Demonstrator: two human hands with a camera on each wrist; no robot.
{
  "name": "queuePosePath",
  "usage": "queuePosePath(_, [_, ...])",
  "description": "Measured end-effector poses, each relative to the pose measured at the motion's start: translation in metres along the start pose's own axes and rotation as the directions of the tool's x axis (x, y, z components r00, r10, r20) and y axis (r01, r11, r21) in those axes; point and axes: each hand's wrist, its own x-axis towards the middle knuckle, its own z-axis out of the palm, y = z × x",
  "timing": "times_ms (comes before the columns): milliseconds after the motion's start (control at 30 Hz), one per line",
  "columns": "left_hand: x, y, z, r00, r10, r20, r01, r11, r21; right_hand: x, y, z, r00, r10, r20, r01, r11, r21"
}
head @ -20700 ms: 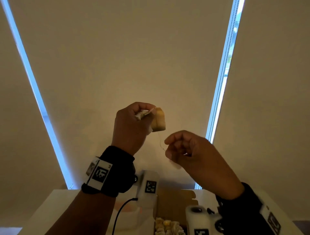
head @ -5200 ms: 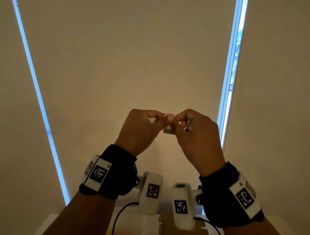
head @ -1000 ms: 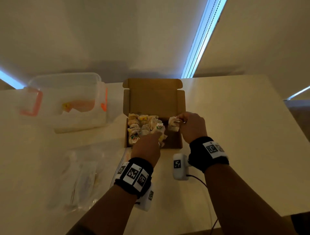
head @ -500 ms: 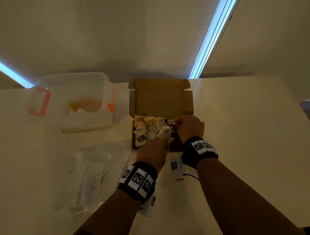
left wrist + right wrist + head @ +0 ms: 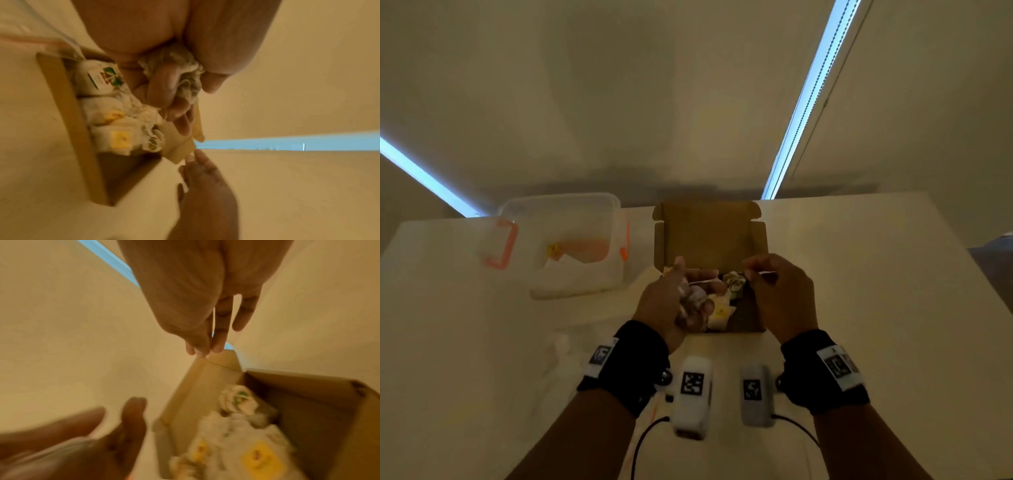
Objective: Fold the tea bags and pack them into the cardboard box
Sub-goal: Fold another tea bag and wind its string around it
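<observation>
The open cardboard box [image 5: 709, 233] stands mid-table with its lid flap up, and several folded tea bags [image 5: 719, 313] with yellow and green tags fill its left part. Just above the box's near left corner, my left hand [image 5: 681, 301] grips a crumpled tea bag [image 5: 189, 84] in curled fingers. My right hand [image 5: 780, 294] hovers over the box's right side. Its thumb and forefinger [image 5: 201, 344] are pinched together on what looks like a thin pale string. The box wall [image 5: 68, 113] and the packed bags [image 5: 259, 456] also show in both wrist views.
A clear plastic container [image 5: 571, 246] with orange clasps sits left of the box. A crinkled clear plastic bag [image 5: 558, 349] lies near my left forearm. The pale table [image 5: 859, 308] stretches to the right. Blinds hang behind it.
Both hands have lifted out of the box and drawn back toward me. The left now holds a crumpled tea bag. The right has left the bag it placed at the box's right.
</observation>
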Motion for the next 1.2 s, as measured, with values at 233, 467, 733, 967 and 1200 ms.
queuePosePath(233, [-0.076,0.088,0.029,0.981,0.091,0.168,-0.045,0.965,-0.259,-0.034,-0.134,-0.063,0.963,-0.269,0.031,0.251,0.930,0.267])
queuePosePath(467, [-0.136,0.146,0.043,0.944,0.208,0.256,-0.199,0.978,-0.059,-0.043,-0.226,-0.107,0.851,-0.506,0.138,0.469,0.852,0.231])
queuePosePath(733, [-0.188,0.198,0.053,0.894,0.334,0.301,-0.393,0.905,0.163,-0.032,-0.284,-0.130,0.798,-0.583,0.154,0.546,0.807,0.227])
queuePosePath(967, [-0.215,0.239,0.050,0.826,0.472,0.307,-0.551,0.791,0.266,-0.017,-0.319,-0.138,0.904,-0.428,0.001,0.357,0.754,0.551])
queuePosePath(1200, [-0.224,0.255,0.053,0.555,0.766,0.324,-0.822,0.448,0.350,-0.010,-0.335,-0.138,0.962,-0.228,0.152,-0.036,0.444,0.895])
